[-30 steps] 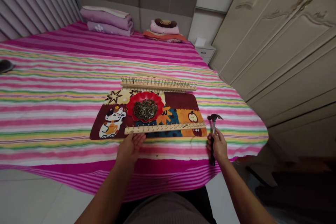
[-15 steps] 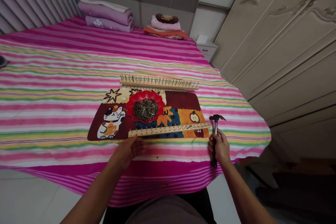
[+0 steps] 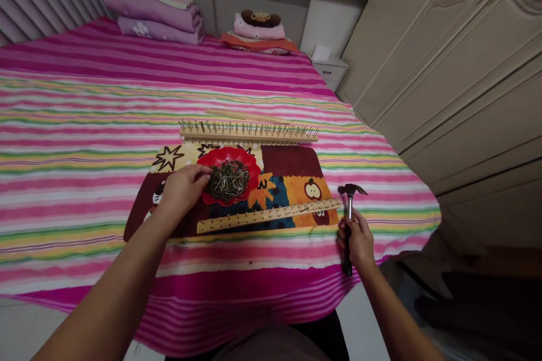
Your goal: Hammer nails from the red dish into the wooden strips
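My left hand (image 3: 184, 189) and my right hand (image 3: 359, 242) are both bare, and so are my forearms (image 3: 114, 287), smooth in outline and thicker toward the elbow. I wear a dull grey-brown top (image 3: 262, 344) (only a dim, rounded strip of it shows at the bottom edge). On my legs is black clothing (image 3: 326, 331), too dark to tell trousers from shorts.

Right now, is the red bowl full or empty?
Not empty: the red bowl holds a big pile of nails, though bare red shows along its far side, so not brim-full.
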`<action>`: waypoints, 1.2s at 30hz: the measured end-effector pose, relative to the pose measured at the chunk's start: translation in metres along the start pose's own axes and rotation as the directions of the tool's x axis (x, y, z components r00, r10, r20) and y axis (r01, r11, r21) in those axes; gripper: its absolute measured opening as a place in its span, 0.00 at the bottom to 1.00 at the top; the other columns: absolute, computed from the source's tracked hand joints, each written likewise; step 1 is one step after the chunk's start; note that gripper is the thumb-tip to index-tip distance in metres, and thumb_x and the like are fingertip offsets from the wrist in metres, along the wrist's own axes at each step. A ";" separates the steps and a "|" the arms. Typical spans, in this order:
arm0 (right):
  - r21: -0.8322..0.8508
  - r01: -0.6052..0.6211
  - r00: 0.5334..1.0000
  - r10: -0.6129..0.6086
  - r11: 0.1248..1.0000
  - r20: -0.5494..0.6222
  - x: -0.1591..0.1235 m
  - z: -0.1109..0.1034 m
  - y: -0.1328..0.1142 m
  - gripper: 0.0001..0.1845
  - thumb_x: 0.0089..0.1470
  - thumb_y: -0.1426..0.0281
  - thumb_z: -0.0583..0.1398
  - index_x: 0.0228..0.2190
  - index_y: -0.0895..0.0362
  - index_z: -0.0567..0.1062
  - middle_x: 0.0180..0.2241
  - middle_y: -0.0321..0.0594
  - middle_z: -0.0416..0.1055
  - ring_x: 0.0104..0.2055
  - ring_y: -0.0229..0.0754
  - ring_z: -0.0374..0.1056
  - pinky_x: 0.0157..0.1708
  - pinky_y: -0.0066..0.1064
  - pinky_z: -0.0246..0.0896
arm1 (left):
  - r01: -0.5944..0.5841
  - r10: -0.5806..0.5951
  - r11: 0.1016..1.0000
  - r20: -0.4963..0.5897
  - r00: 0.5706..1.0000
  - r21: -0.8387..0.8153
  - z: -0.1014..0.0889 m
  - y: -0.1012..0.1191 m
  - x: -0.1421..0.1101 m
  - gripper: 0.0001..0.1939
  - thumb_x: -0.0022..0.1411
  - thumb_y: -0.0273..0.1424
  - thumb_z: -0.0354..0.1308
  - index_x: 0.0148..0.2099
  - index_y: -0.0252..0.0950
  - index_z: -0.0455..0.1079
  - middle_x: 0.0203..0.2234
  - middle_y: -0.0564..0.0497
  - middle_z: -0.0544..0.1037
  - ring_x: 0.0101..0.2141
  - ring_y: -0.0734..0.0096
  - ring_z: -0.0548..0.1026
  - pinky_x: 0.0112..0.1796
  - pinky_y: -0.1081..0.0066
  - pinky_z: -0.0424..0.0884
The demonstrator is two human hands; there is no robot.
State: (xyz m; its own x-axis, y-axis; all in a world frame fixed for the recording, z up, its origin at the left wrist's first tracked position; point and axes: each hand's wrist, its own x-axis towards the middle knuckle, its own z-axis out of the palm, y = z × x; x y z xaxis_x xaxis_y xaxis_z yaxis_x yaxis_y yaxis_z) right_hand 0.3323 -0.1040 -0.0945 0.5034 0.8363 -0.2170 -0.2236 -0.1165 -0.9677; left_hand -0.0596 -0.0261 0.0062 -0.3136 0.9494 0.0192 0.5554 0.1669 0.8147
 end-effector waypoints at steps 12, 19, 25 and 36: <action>0.040 0.002 1.000 -0.003 0.999 0.012 0.000 -0.001 0.001 0.20 0.44 0.62 0.64 0.40 0.49 0.68 0.21 0.24 0.61 0.15 0.27 0.53 0.10 0.17 0.45 | -0.366 0.222 0.684 0.297 0.928 0.631 0.045 -0.013 0.040 0.08 0.56 0.33 0.55 0.32 0.39 0.75 0.33 0.45 0.77 0.37 0.59 0.72 0.39 0.67 0.63; 0.023 -0.004 1.000 0.005 1.000 -0.018 0.000 0.000 0.002 0.22 0.43 0.61 0.64 0.42 0.49 0.68 0.21 0.24 0.62 0.14 0.28 0.54 0.10 0.18 0.46 | -0.334 0.158 0.714 0.322 0.933 0.616 0.042 -0.009 0.042 0.07 0.53 0.31 0.57 0.35 0.39 0.75 0.34 0.46 0.77 0.38 0.59 0.73 0.38 0.68 0.63; 0.023 0.022 1.000 -0.022 0.999 0.008 -0.001 0.001 0.001 0.20 0.44 0.60 0.63 0.40 0.49 0.68 0.21 0.24 0.61 0.14 0.27 0.54 0.10 0.18 0.46 | -0.373 0.186 0.642 0.337 0.923 0.669 0.049 0.006 0.041 0.06 0.55 0.30 0.54 0.29 0.37 0.71 0.34 0.43 0.76 0.40 0.55 0.72 0.40 0.64 0.63; 0.046 0.017 1.000 -0.016 0.999 -0.018 -0.001 0.001 0.002 0.22 0.41 0.60 0.65 0.40 0.50 0.68 0.20 0.24 0.61 0.13 0.27 0.52 0.09 0.18 0.45 | 0.097 -0.060 0.979 0.204 0.977 -0.178 0.011 -0.003 0.035 0.07 0.45 0.33 0.61 0.25 0.36 0.66 0.19 0.55 0.71 0.23 0.74 0.67 0.28 0.72 0.65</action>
State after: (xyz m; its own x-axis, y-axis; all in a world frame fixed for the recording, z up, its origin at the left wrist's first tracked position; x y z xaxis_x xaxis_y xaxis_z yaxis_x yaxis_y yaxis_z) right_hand 0.3304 -0.1040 -0.0965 0.5217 0.8285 -0.2035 -0.2530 -0.0775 -0.9644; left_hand -0.0638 0.0092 -0.0021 -0.1827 0.9720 -0.1481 0.3763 0.2082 0.9028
